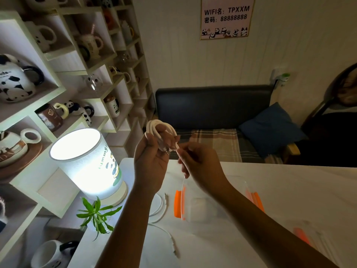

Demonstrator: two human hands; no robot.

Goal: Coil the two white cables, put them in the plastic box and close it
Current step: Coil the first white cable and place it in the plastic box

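Observation:
My left hand (149, 161) holds a coiled white cable (154, 126) up above the far edge of the table, fingers curled round the loops. My right hand (199, 161) pinches the free end of that cable just right of the coil. A second white cable (161, 206) lies loose on the table below my left forearm, its plug ends showing. The clear plastic box (204, 207) with orange latches stands open on the table under my right forearm. Its clear lid (313, 238), also with an orange latch, lies at the right.
A lit lamp (87, 161) stands at the table's left corner with a small green plant (96, 215) in front of it. Shelves of panda mugs (58, 74) fill the left. A dark sofa (212, 107) with a blue cushion sits behind the white table (289, 190).

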